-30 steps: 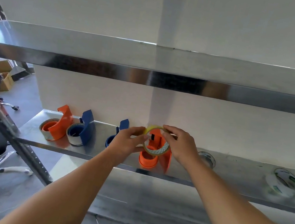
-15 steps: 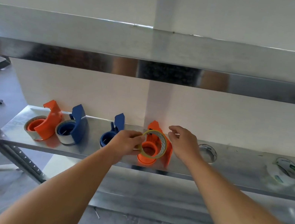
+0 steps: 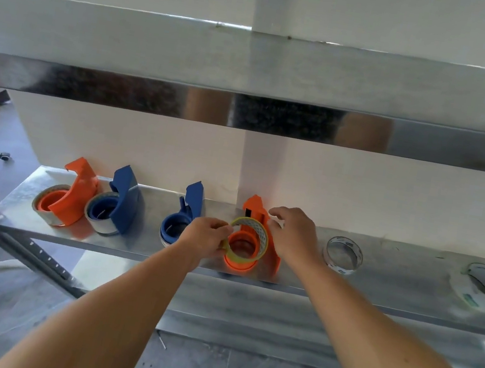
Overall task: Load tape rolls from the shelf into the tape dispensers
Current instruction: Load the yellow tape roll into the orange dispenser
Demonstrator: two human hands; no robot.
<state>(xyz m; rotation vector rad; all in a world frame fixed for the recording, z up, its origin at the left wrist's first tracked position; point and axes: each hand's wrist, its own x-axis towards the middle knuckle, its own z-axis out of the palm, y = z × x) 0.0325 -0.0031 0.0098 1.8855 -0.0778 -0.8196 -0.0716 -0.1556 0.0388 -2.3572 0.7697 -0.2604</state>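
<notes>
Here, the long metal shelf [image 3: 396,274] holds an orange dispenser [image 3: 271,253]. The left hand [image 3: 205,237] pinches a yellow tape roll [image 3: 262,238] – it sits around the dispenser's hub. The right hand [image 3: 293,234] rests on the dispenser, fingers loosely spread.

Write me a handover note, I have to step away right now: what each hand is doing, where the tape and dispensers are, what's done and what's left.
Left hand: pinching the yellow-edged tape roll, tilted over the hub of the right orange dispenser; not seated yet.
Right hand: open, resting against that dispenser's upright side.
Metal shelf, left to right: orange dispenser and blue dispenser, both with rolls on; a second blue dispenser, partly hidden by the left hand.
Loose rolls to the right: clear roll, white roll.
Left: seat this roll, check the second blue dispenser.
</notes>
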